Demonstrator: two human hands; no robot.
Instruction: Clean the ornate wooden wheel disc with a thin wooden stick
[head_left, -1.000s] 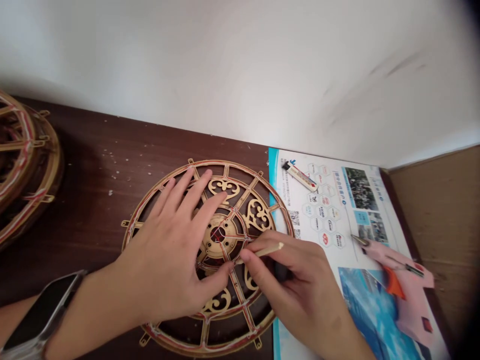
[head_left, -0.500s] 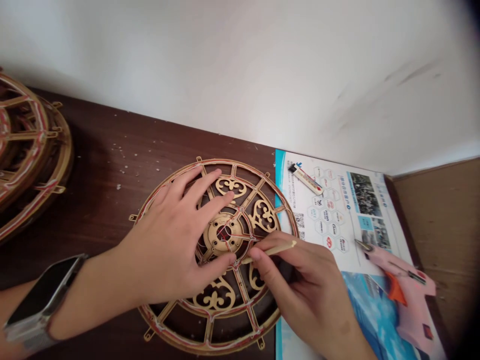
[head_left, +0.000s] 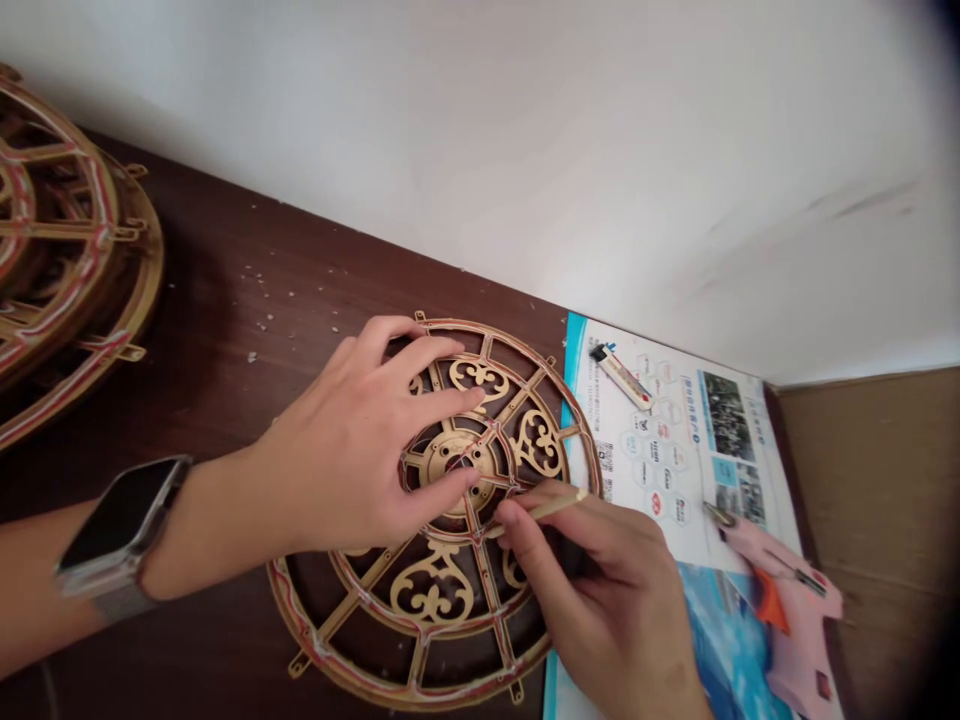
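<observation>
My right hand pinches a slim stick aimed at the wheel's inner ring.
The stick slants down-left; the wheel lies flat under my left hand, spread wide over its left side.

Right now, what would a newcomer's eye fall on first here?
Most likely the round gold openwork frame, low in the middle, with the left hand spread over it and the right hand pinching a thin pale stick. Next, probably the pink glue gun with its orange trigger, at lower right, then the stacked round frames at the left edge.
</observation>
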